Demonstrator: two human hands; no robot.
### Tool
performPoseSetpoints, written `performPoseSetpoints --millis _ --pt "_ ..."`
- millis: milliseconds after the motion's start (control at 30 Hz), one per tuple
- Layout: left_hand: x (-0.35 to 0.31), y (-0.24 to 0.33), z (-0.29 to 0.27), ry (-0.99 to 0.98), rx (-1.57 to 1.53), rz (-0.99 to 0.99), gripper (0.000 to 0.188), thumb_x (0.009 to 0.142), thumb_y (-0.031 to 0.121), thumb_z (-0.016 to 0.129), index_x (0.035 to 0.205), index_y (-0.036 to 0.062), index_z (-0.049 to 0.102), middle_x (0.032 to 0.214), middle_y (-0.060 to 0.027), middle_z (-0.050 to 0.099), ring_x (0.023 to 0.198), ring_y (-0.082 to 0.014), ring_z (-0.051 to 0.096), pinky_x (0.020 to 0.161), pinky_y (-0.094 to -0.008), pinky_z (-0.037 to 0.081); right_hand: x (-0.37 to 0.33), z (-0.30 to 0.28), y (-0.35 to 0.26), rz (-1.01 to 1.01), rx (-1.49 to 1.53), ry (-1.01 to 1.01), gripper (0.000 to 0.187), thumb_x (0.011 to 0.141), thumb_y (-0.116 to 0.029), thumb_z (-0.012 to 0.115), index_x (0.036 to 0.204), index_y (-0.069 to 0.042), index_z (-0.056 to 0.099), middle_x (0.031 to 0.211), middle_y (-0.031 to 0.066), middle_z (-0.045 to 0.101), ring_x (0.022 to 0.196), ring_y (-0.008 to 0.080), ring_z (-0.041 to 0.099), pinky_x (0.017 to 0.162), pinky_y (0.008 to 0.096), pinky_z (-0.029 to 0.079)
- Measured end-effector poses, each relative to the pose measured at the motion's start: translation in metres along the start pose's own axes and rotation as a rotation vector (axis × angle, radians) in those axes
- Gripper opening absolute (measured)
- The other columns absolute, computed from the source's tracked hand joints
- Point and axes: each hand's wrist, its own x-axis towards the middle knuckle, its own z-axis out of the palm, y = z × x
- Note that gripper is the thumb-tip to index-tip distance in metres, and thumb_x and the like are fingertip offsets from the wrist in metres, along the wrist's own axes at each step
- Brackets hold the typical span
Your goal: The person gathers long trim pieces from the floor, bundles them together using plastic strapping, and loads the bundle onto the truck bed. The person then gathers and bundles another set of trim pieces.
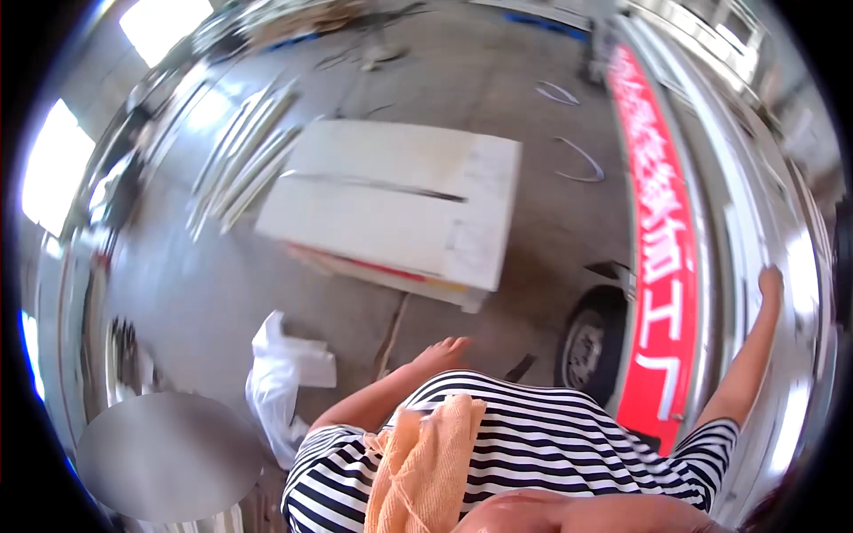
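My left hand (442,354) hangs in front of my body over the concrete floor, fingers loosely bent and apart, with nothing visible in them. On the right, my right arm reaches out sideways, and my right hand (771,280) is at the long white and silvery lengths (739,266) lying on the vehicle. The fingers of that hand are hidden, so whether it grips a length is unclear. A red banner (662,258) with white lettering runs along the vehicle's side. Over my striped top hangs an orange cloth (426,466).
A large white box (395,195) with a dark strap stands ahead on the floor. Long pale strips (244,155) lie left of it. A white plastic bag (280,377) is nearer, at my left. The vehicle's wheel (588,348) is below the banner. Thin white loops (582,164) lie beyond it.
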Motion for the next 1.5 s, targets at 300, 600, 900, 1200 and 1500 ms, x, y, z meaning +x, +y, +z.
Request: performPoseSetpoints --millis 300,600,900,1200,1500 --pt "-0.307 -0.17 -0.011 0.108 -0.024 -0.731 0.052 0.087 0.038 0.053 0.132 0.0147 0.04 0.118 -0.0199 0.052 0.109 -0.0417 0.056 0.088 -0.0526 0.047 -0.459 0.019 -0.634 -0.603 0.994 -0.068 0.022 0.092 -0.025 0.05 0.099 -0.005 0.057 0.088 0.0153 0.065 0.085 0.0343 0.063 0.075 0.0435 0.049" --pt "-0.407 -0.279 -0.095 0.474 -0.134 -0.79 0.047 0.085 0.032 0.062 0.122 0.0058 0.053 0.112 -0.0213 0.057 0.103 -0.0401 0.057 0.088 -0.0467 0.047 -0.661 -0.076 -0.9 -1.163 1.08 -0.533 0.023 0.083 -0.021 0.06 0.098 -0.003 0.059 0.091 0.0171 0.067 0.086 0.0324 0.066 0.078 0.0419 0.051" --pt "-0.471 -0.39 -0.042 0.646 -0.397 -1.114 0.042 0.086 0.028 0.061 0.119 0.004 0.053 0.107 -0.0217 0.055 0.1 -0.0397 0.055 0.086 -0.0448 0.046 -0.789 -0.172 -1.169 -1.693 0.928 -0.765 0.023 0.085 -0.024 0.056 0.096 -0.004 0.061 0.088 0.0202 0.066 0.086 0.0382 0.063 0.078 0.0441 0.05" --pt "-0.531 -0.486 -0.071 1.326 -0.933 -1.443 0.034 0.09 0.022 0.059 0.115 -0.001 0.055 0.104 -0.0194 0.062 0.095 -0.027 0.061 0.083 -0.0353 0.047 -0.929 -0.27 -1.329 -2.103 0.575 -0.929 0.025 0.086 -0.024 0.059 0.099 -0.002 0.06 0.09 0.0166 0.066 0.085 0.0324 0.064 0.076 0.0384 0.05" --pt "-0.75 -0.705 -0.142 0.735 -0.727 -1.322 0.035 0.088 0.024 0.058 0.114 0.001 0.057 0.104 -0.0211 0.062 0.093 -0.0323 0.062 0.08 -0.04 0.049 -1.077 -0.277 -1.484 -1.59 0.669 -1.21 0.027 0.088 -0.029 0.059 0.092 -0.002 0.064 0.081 0.0096 0.069 0.073 0.0174 0.068 0.068 0.0318 0.053"
